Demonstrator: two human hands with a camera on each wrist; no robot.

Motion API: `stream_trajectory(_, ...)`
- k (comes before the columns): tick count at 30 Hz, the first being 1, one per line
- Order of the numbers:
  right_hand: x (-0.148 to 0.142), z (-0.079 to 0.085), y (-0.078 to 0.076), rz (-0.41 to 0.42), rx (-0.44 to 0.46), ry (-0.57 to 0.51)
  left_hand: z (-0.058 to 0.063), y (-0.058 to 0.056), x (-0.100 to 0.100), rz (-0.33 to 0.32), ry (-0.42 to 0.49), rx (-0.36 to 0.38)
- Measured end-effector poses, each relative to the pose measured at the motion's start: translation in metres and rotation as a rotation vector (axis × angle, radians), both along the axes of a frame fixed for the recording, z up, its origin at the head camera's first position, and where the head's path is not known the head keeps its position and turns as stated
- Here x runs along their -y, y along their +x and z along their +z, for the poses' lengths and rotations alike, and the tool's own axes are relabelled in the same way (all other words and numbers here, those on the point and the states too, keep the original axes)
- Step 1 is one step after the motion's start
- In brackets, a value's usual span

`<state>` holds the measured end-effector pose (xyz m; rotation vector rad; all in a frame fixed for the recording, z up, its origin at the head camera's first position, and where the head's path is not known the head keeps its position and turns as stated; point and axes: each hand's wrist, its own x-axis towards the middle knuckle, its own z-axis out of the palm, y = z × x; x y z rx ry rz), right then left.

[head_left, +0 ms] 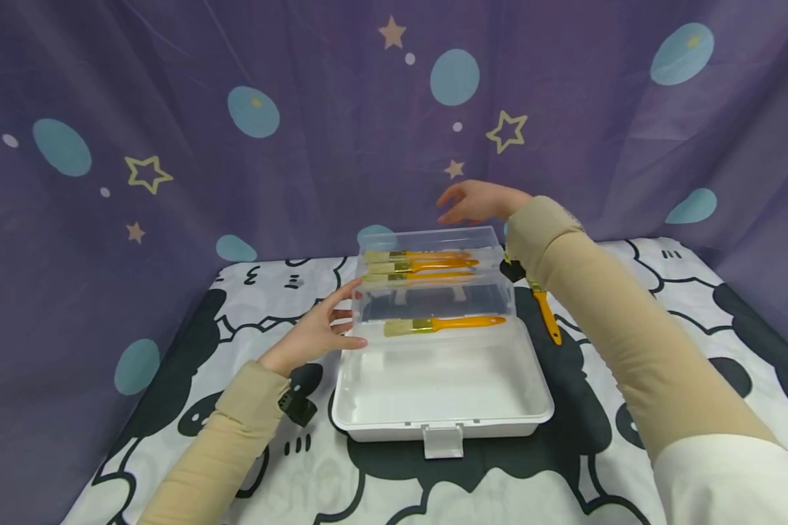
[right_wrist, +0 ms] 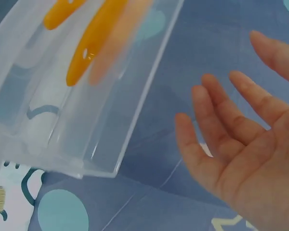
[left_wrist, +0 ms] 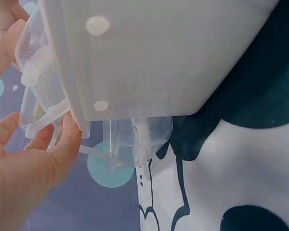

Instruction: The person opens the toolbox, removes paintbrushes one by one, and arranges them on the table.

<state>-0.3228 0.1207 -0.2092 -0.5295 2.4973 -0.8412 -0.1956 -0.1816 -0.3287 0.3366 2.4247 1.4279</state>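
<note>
Facing you, white box (head_left: pixel 440 386) lying open. Your left hand (head_left: pixel 318 332), fingers spread, touching its side, probably steadying clear trays (head_left: pixel 427 237); left wrist view revealing side arms (left_wrist: pixel 48 118), hidden in head view. Loose brush (head_left: pixel 546 313) lying right. Upper brushes (head_left: pixel 433 267) lying lengthwise, likely suiting long slots. Right hand (head_left: pixel 476 202) hovering beyond; right wrist view showing bare palm, fingers relaxed.

On my feed I see a white cloth (head_left: pixel 289 485) printed with black cartoon shapes, outlines and small faces. Behind its back edge and beyond its left edge hangs a purple curtain (head_left: pixel 341 160) patterned with light-blue ovals, pale dots and stars.
</note>
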Motion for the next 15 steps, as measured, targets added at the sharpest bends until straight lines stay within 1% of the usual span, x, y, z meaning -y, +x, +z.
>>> stream_trajectory(6,0.010,-0.009,-0.003,0.038,-0.020,0.089,0.000,-0.001,0.000,-0.006,0.009,-0.001)
stream_trajectory(11,0.016,-0.016,-0.006,0.067,-0.124,0.160,0.001,0.001,0.001,-0.001,0.003,-0.009)
stream_trajectory(13,0.017,-0.019,-0.007,0.082,-0.170,0.179,0.001,0.001,0.001,-0.003,0.004,-0.014)
stream_trajectory(15,0.019,-0.023,-0.007,0.102,-0.197,0.186,0.001,0.001,0.001,-0.009,0.009,-0.016)
